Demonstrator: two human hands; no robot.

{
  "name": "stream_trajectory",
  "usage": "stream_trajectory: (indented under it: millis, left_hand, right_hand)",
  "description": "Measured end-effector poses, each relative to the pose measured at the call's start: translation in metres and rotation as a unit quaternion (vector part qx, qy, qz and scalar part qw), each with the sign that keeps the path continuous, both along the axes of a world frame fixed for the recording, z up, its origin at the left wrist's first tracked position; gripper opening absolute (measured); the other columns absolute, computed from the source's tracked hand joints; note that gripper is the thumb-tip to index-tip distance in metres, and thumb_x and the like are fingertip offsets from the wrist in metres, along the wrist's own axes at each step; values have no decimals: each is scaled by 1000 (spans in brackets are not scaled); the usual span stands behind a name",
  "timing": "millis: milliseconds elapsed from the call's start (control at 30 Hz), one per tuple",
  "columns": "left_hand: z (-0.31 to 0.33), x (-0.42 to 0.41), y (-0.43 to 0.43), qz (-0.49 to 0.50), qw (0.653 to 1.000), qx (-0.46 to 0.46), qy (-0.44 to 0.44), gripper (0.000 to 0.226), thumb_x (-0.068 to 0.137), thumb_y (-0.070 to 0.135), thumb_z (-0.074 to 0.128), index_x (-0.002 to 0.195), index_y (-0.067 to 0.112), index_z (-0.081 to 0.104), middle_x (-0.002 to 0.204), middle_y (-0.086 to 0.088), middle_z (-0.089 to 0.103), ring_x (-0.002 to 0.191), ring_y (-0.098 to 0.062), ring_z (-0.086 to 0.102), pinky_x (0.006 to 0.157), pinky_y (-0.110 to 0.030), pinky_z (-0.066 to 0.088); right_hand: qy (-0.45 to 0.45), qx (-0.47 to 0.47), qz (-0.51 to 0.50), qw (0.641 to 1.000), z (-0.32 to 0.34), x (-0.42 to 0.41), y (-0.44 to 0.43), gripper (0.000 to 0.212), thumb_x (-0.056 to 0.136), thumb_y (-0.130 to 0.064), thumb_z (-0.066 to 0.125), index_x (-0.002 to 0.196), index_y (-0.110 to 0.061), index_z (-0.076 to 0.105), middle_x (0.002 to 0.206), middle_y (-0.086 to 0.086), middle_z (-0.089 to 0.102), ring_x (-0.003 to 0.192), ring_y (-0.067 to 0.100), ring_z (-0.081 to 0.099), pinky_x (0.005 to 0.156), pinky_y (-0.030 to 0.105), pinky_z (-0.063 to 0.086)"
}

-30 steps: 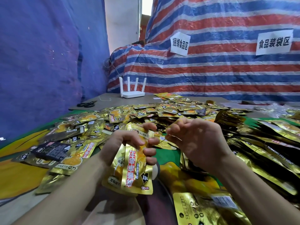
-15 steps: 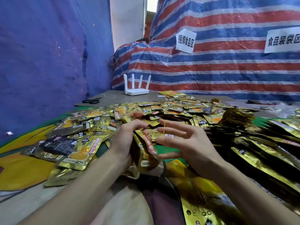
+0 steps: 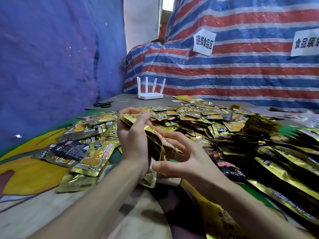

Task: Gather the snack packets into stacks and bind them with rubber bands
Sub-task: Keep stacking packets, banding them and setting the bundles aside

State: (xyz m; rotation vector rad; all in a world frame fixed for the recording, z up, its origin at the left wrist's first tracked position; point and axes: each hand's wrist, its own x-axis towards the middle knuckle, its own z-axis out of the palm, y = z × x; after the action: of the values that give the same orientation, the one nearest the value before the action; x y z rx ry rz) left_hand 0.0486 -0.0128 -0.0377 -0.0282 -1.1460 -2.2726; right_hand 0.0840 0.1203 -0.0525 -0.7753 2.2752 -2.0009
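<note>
My left hand (image 3: 133,140) grips a stack of gold snack packets (image 3: 156,135), held edge-on and tilted toward the right. A thin yellow rubber band (image 3: 162,149) runs stretched from the stack's upper edge down to the thumb of my right hand (image 3: 183,157), whose fingers are spread with the band hooked over them. The lower end of the stack is hidden behind my left wrist. A big heap of loose gold packets (image 3: 198,118) covers the surface beyond both hands.
Dark and gold packets (image 3: 81,152) lie scattered at the left, and rows of gold packets (image 3: 284,161) spread at the right. Scissors (image 3: 103,104) and a white router (image 3: 150,94) sit on the far board. A striped tarp (image 3: 241,66) backs the scene.
My left hand has raised the stack and turned it edge-on. My right hand opened from a curled pose and now stretches the rubber band across the stack, lower than before.
</note>
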Motion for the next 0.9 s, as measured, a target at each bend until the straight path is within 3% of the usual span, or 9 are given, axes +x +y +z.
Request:
stream_trajectory:
  millis: [100, 200, 233, 300, 367, 533, 600, 733, 900]
  left_hand:
    - [-1, 0, 0, 39, 999, -4, -15, 21, 83, 32, 75, 87, 22, 56, 72, -4, 63, 69, -25, 61, 71, -48, 50]
    - [-2, 3, 8, 6, 996, 12, -88, 40, 90, 41, 71, 108, 8, 58, 86, -4, 69, 69, -19, 70, 72, -43, 58]
    - [-3, 4, 11, -31, 993, 28, -110, 45, 90, 43, 70, 114, 8, 58, 94, -6, 69, 74, -20, 72, 72, -41, 60]
    - [-5, 7, 16, -105, 986, 60, -113, 49, 91, 42, 69, 123, 7, 56, 98, -12, 67, 75, -25, 71, 64, -39, 61]
    - [-8, 10, 21, -151, 981, 58, -111, 56, 92, 40, 69, 131, 2, 52, 105, -19, 68, 85, -33, 72, 68, -44, 59]
    - [-12, 8, 24, -132, 983, 63, -113, 31, 93, 36, 70, 109, 15, 53, 94, -14, 61, 83, -29, 66, 94, -57, 53]
    - [-10, 6, 21, -124, 984, 70, -104, 28, 93, 35, 70, 105, 16, 54, 84, -8, 64, 75, -27, 68, 86, -52, 56]
    - [-9, 6, 18, -86, 994, 9, -64, 18, 93, 33, 70, 97, 23, 55, 66, 6, 68, 69, -19, 71, 77, -47, 59]
    - [-6, 12, 21, -83, 995, -56, 1, 17, 95, 25, 67, 91, 24, 50, 80, -1, 63, 73, -20, 67, 84, -53, 56]
  right_hand:
    - [15, -8, -35, 999, -4, 2, -10, 68, 55, -28, 91, 118, -37, 67, 117, -12, 71, 108, 10, 70, 92, 46, 59]
    - [33, -22, -79, 996, -6, 4, -12, 67, 51, -34, 92, 113, -40, 68, 116, -11, 70, 99, -8, 66, 71, 15, 57]
    - [42, -21, -96, 994, -5, 4, -11, 67, 49, -37, 92, 111, -42, 68, 114, -11, 70, 97, -8, 67, 70, 13, 56]
    - [58, -39, -129, 989, -4, 0, -7, 62, 50, -38, 92, 108, -41, 70, 107, -9, 73, 96, 2, 71, 78, 22, 58]
    - [54, -56, -160, 984, -1, -3, -2, 62, 48, -37, 92, 107, -41, 72, 103, -7, 73, 92, 6, 73, 77, 26, 59]
    - [13, -43, -109, 993, 2, -7, 4, 47, 55, -36, 89, 101, -28, 79, 100, -8, 77, 95, 8, 73, 76, 20, 58]
    - [16, -37, -97, 994, 1, -7, 3, 42, 60, -34, 86, 100, -26, 80, 101, -9, 78, 95, 8, 74, 80, 22, 59]
    - [81, 13, -94, 992, 7, -7, 5, 42, 63, -30, 90, 102, -27, 75, 106, -20, 75, 95, -3, 70, 73, 7, 49]
    - [106, 91, -88, 986, 10, -8, 17, 50, 58, -36, 93, 96, -33, 60, 104, -23, 72, 91, -2, 68, 73, 9, 49]
